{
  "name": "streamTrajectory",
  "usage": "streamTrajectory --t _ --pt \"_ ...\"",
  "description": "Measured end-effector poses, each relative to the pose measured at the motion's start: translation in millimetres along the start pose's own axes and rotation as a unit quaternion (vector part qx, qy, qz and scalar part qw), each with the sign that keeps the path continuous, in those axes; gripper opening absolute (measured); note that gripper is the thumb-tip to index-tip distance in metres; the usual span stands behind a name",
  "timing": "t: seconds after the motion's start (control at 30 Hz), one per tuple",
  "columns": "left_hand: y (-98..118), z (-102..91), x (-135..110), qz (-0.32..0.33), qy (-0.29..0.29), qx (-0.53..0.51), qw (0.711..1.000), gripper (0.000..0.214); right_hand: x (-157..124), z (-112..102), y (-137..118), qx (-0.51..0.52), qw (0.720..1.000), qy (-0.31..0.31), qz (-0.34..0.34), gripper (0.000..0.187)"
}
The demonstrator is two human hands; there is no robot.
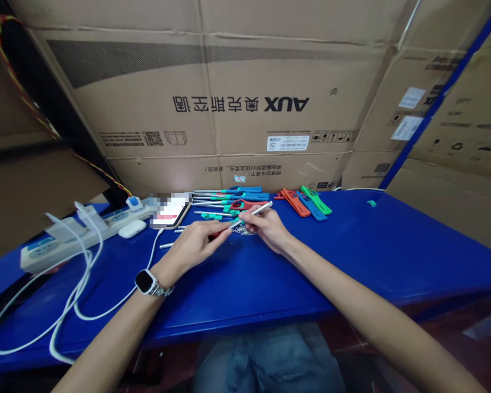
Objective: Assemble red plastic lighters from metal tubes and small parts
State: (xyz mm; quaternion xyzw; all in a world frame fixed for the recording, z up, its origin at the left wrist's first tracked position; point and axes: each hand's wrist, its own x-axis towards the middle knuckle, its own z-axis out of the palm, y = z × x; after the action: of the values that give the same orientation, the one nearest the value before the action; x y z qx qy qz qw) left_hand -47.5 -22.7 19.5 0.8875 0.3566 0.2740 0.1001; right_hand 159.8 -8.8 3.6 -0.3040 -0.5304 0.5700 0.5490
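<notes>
My left hand (198, 240), with a watch at its wrist, is closed round something red and the lower end of a silver metal tube (263, 208). Fingers of my right hand (269, 228) pinch the same tube farther up, and its tip sticks out to the upper right. A bit of green plastic shows between the hands, partly hidden. Just behind them lie long-nosed gas lighters, some blue (249, 196) and one red (245, 205), with silver tubes pointing left. Small green parts (213, 216) and loose metal tubes (167, 245) lie near my left hand.
Red-orange (295, 203), blue (312, 207) and green (317, 201) handle pieces lie to the right. At left are a phone (172, 213), a white case (132, 228), a power strip (36, 256) and looping white cables (82, 278). Cardboard (237, 71) walls the blue table (372, 245).
</notes>
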Motion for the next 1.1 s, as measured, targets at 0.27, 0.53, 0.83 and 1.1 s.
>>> streamTrajectory --t 0.27,0.53,0.83,1.1 --pt "1 5.6 1 -0.074 0.015 -0.109 0.991 0.054 -7 15 11 -0.006 1.000 -0.022 -0.002 0.036" --pt "5 6.2 1 -0.069 -0.002 -0.072 0.995 0.051 -9 16 10 -0.029 0.998 -0.053 0.019 0.037" --pt "6 6.9 0 -0.062 0.003 -0.028 0.998 0.056 -12 17 4 -0.074 0.997 -0.037 -0.007 0.038" --pt "15 7.5 3 -0.068 -0.010 -0.051 0.996 0.049 -13 23 3 -0.102 0.993 -0.049 -0.029 0.039"
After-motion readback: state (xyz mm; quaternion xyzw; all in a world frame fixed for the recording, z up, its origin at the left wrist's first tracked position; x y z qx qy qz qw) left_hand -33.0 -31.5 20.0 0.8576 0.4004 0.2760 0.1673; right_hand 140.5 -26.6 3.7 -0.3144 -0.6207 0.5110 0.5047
